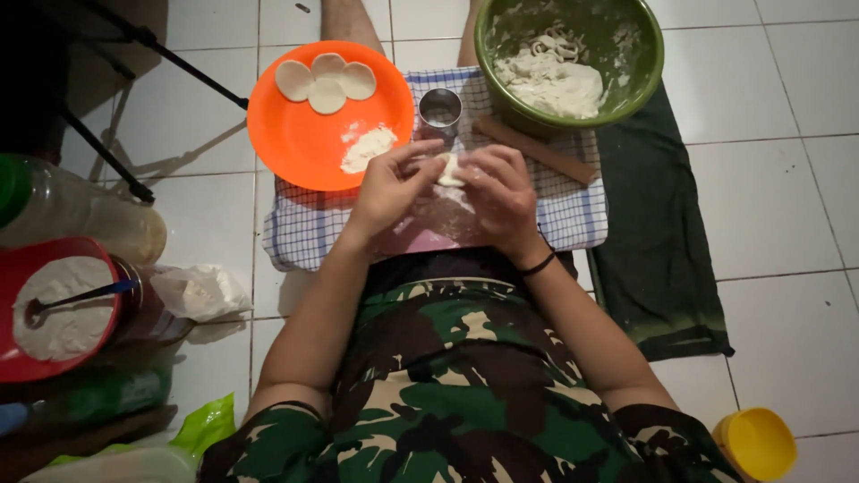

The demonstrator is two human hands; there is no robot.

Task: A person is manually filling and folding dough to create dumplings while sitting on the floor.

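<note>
- Fingers of my left hand (386, 185) curl in, pinching the dough piece (450, 169).
- My right hand (501, 192), half-closed, grips its other side above the checked cloth (573, 210).

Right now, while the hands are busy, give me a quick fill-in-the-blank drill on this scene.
1. Both hands, left hand and right hand, pinch a small piece of ____ between them.
2. The orange plate holds ____ flat dough rounds and a little heap of flour.
3. The big bowl with the dough lump is ____ in colour.
4. The wooden rolling pin lies on the ____ cloth.

Missing words: dough; four; green; checked
</note>
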